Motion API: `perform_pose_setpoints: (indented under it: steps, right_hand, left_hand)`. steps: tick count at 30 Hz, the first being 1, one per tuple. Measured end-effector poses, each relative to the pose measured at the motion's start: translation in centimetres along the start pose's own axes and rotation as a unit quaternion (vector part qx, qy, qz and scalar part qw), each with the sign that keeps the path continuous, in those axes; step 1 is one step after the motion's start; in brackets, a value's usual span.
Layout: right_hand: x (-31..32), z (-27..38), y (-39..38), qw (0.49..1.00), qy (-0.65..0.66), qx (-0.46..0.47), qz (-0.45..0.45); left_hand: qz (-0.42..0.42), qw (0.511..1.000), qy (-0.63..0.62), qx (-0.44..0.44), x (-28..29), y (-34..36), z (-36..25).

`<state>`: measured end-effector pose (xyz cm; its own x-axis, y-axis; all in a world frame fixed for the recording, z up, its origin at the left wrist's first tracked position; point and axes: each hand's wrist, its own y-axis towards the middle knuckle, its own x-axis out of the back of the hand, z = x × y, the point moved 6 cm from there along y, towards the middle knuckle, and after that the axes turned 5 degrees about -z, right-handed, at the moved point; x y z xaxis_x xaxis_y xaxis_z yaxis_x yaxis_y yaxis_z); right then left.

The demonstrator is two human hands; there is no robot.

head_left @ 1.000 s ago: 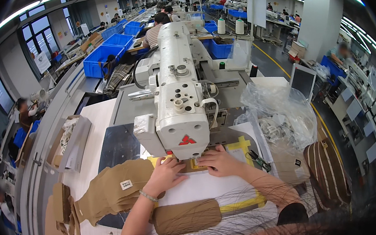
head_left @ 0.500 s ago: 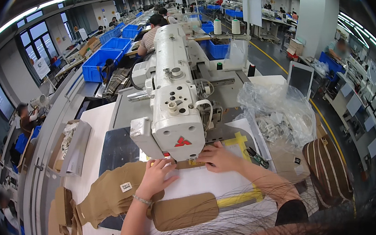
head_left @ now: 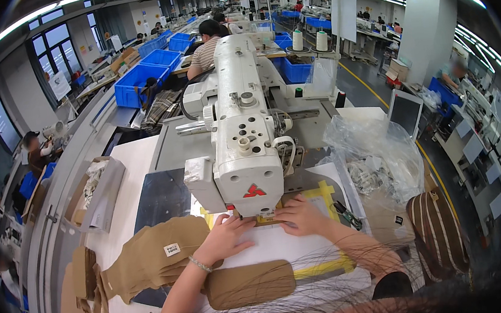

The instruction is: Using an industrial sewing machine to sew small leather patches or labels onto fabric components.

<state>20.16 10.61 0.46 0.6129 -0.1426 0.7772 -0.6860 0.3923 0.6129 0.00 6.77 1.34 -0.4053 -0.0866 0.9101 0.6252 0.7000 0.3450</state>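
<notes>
A large white sewing machine [head_left: 248,178] stands straight in front of me. Below its head, a strip of brown fabric [head_left: 262,223] lies mostly hidden between my hands. My left hand [head_left: 227,238] rests at the left of this spot, fingers stretched toward the needle area and thumb apart. On the other side my right hand [head_left: 302,216] lies flat, its fingertips at the fabric's edge. Both hands press down without gripping. Nearer to me, a rounded brown fabric panel [head_left: 252,284] lies on a white sheet [head_left: 265,248] bordered with yellow tape.
Brown fabric pieces with a white label [head_left: 171,250] are stacked at left, beside a grey box [head_left: 109,191]. Thread snips [head_left: 348,216] lie right of my hand. Beyond are a clear plastic bag [head_left: 377,156] and striped brown fabric [head_left: 435,229]. A co-worker [head_left: 210,46] sits ahead.
The whole view has shifted slightly. My left hand's fingers have moved inward, closer to the needle area; my right hand stays beside it, with its fingers flatter.
</notes>
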Motion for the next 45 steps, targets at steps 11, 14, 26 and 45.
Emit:
perform_pose_setpoints:
  steps: [11, 14, 26, 45]
  right_hand:
    - [-1.2, 1.9, 0.8, 0.999, 0.042, -0.004, 0.022]
    - [-1.2, 1.7, 0.7, 0.997, 0.061, -0.023, 0.029]
    - [-1.3, 2.0, 1.0, 0.999, 0.041, -0.005, 0.032]
    - [-0.3, 2.1, 0.6, 0.997, 0.067, -0.041, -0.016]
  left_hand:
    - [0.002, 0.999, -0.005, -0.038, -1.7, 1.4, 1.3]
    - [0.001, 0.999, -0.039, -0.026, -2.0, 1.6, 1.5]
    - [-0.006, 0.999, -0.037, -0.036, -2.0, 1.5, 1.4]
    - [-0.004, 1.0, -0.019, -0.015, -2.1, 0.8, 0.9]
